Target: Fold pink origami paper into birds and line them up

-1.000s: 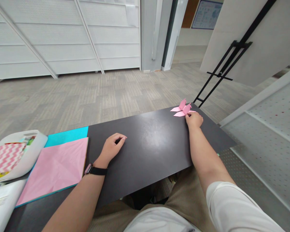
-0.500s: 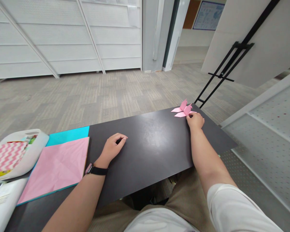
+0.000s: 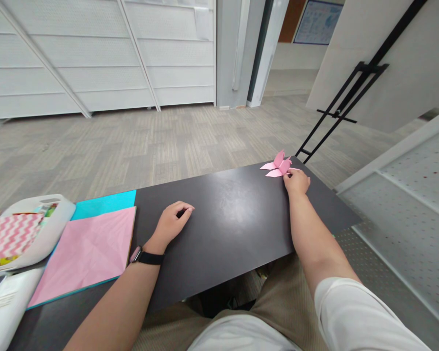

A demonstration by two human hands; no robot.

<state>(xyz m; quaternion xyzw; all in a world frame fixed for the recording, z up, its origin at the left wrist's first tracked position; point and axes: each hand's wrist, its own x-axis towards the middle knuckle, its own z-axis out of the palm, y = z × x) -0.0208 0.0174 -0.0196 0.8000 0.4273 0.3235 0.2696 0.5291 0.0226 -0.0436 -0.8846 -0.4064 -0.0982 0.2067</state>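
Two pink origami figures (image 3: 284, 166) with raised, rounded wings and long pointed ends stand close together at the far right corner of the black table (image 3: 219, 243). My right hand (image 3: 297, 182) reaches out to them, its thumb and fingers pinched at the nearer figure's right side. The exact contact is partly hidden by the fingers. Resting on the table left of centre, my left hand (image 3: 173, 220) is curled, thumb tip against the fingers, with nothing visible in it. A black-strapped watch (image 3: 148, 257) is on that wrist.
A stack of pink paper (image 3: 88, 248) lies over blue sheets (image 3: 106, 204) on the left. Beside it stand a white basket (image 3: 58, 219) with a zigzag-patterned item and a white object (image 3: 12, 302). A black easel frame (image 3: 346, 105) rises beyond the right corner.
Almost nothing differs; the whole view has shifted very slightly. Both hands and the pink origami figures keep their places on the table.
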